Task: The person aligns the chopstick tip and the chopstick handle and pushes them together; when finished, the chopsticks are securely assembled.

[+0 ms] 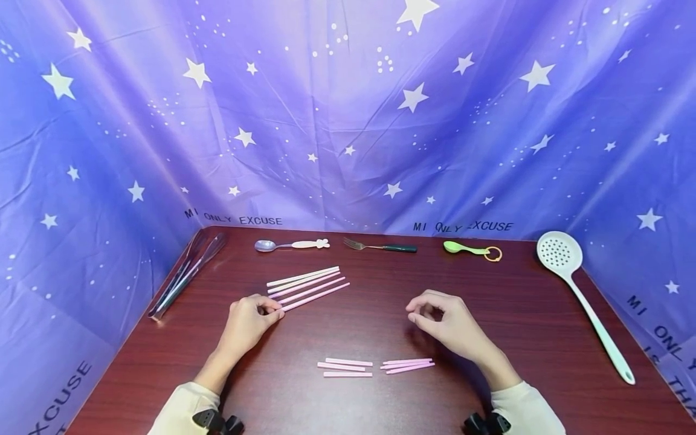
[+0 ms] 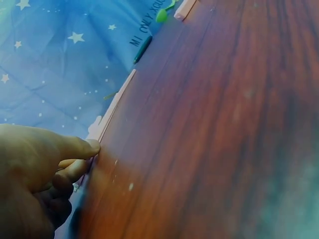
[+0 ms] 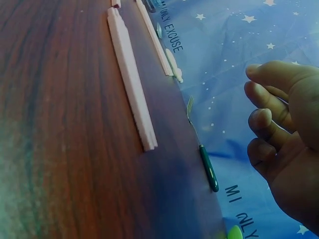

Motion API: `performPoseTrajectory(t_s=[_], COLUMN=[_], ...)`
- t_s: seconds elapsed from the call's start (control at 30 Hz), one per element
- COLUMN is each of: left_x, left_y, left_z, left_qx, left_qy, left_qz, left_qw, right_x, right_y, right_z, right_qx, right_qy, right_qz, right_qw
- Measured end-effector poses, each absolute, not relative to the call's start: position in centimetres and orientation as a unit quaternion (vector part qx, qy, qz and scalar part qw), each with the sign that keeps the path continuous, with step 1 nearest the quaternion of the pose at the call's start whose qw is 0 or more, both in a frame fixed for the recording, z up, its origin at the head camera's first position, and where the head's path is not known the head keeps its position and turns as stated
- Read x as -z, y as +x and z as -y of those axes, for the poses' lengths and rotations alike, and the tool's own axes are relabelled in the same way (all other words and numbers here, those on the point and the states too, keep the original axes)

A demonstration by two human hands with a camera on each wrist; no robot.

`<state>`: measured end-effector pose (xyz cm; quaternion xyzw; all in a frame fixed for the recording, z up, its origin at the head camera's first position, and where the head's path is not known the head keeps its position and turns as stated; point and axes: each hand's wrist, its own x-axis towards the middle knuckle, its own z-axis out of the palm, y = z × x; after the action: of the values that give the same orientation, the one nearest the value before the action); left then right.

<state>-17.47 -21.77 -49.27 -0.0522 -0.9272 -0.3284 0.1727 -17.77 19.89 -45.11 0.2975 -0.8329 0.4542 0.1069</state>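
My left hand [image 1: 246,323] pinches the left end of the nearest long pink stick [image 1: 321,294], thin and straw-like, between thumb and forefinger. Beyond it lie several more long pink sticks [image 1: 304,275], fanned slightly and slanting up to the right. In the left wrist view the thumb and a fingertip meet at the stick's end. My right hand [image 1: 451,323] hovers over the table's right half, fingers loosely curled, holding nothing. Closer to me lie two small groups of shorter pink sticks, a left one [image 1: 348,374] and a right one [image 1: 408,365].
Along the back of the dark red table [image 1: 304,399] lie a whisk [image 1: 187,275], a spoon with a white handle [image 1: 310,244], a green-handled fork [image 1: 399,248] and a green measuring spoon [image 1: 464,248]. A white skimmer [image 1: 595,314] lies at right. Starry cloth [image 1: 326,109] encloses the table.
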Motion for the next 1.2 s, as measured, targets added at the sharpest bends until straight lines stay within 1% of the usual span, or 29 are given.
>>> performPoseTrajectory(t_s=[0.23,0.5,0.7,0.77,0.87,1.07,1.2], left_x=[49.0,48.6,48.1,47.9,47.9,48.1,48.4], left_y=[-17.6,-17.5,-17.2,-17.1,-16.7,-15.9,-15.6], left_z=[21.6,21.6,20.5,19.8,18.3,14.9,13.5], left_qx=[0.311,0.297,0.306,0.326,0.366,0.446,0.468], left_qy=[-0.056,-0.046,-0.073,-0.092,-0.136,-0.245,-0.286], left_qz=[0.931,0.935,0.926,0.918,0.903,0.859,0.836], left_qw=[0.184,0.19,0.21,0.207,0.179,0.064,0.012], right_x=[45.7,46.0,46.6,46.8,47.1,47.6,48.0], right_y=[-17.4,-17.1,-16.5,-16.3,-16.1,-15.6,-15.4], right_z=[-20.0,-19.6,-19.7,-19.6,-19.7,-19.8,-19.8], right_qx=[-0.453,-0.455,-0.445,-0.442,-0.445,-0.446,-0.448], right_qy=[0.295,0.3,0.307,0.314,0.325,0.328,0.338], right_qz=[0.835,0.835,0.84,0.838,0.834,0.833,0.828], right_qw=[0.099,0.074,0.053,0.051,0.042,0.004,-0.011])
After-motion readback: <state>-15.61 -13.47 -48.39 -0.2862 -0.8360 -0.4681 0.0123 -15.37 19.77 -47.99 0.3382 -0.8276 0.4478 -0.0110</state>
